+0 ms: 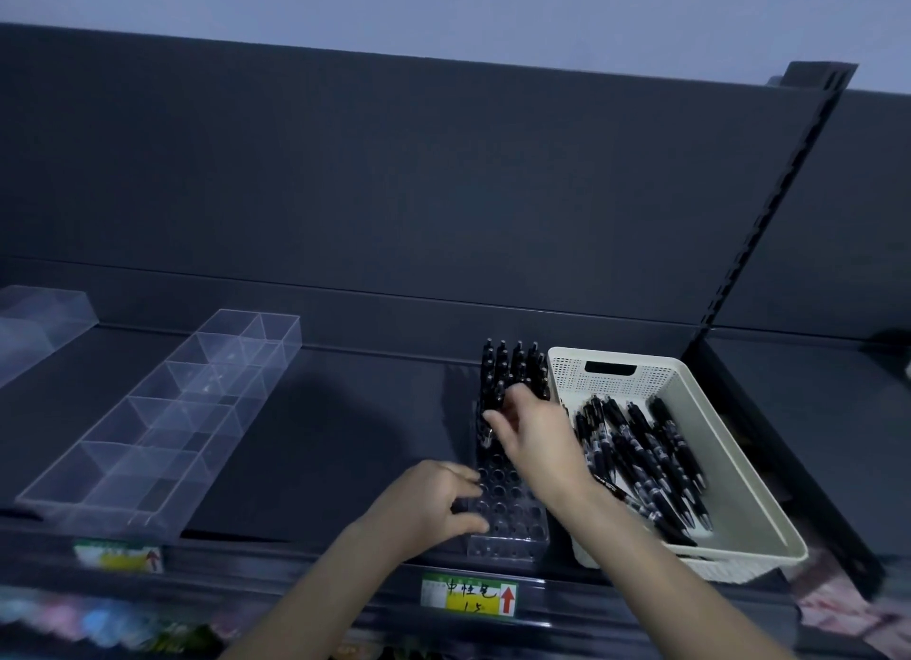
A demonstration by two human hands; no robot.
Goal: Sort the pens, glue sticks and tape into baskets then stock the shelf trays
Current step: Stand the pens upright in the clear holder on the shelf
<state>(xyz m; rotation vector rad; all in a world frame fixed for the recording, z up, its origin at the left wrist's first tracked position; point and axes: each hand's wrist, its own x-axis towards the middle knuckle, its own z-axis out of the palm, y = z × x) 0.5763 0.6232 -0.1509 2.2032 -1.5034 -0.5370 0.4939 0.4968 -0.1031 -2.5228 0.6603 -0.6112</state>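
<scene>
A clear pen holder tray (508, 526) with round holes stands on the dark shelf. Several black pens (512, 363) stand upright in its far rows. My right hand (532, 432) reaches over the tray's middle, fingers pinched on a black pen at the holes. My left hand (438, 501) rests on the tray's near left side, fingers touching it. To the right sits a cream plastic basket (616, 378) holding several loose black pens (650, 467).
A long clear divided tray (162, 432) lies on the shelf at left, another clear tray (39, 314) beyond it. A yellow price label (468, 595) marks the shelf edge. A slotted upright (769, 206) rises right of the basket.
</scene>
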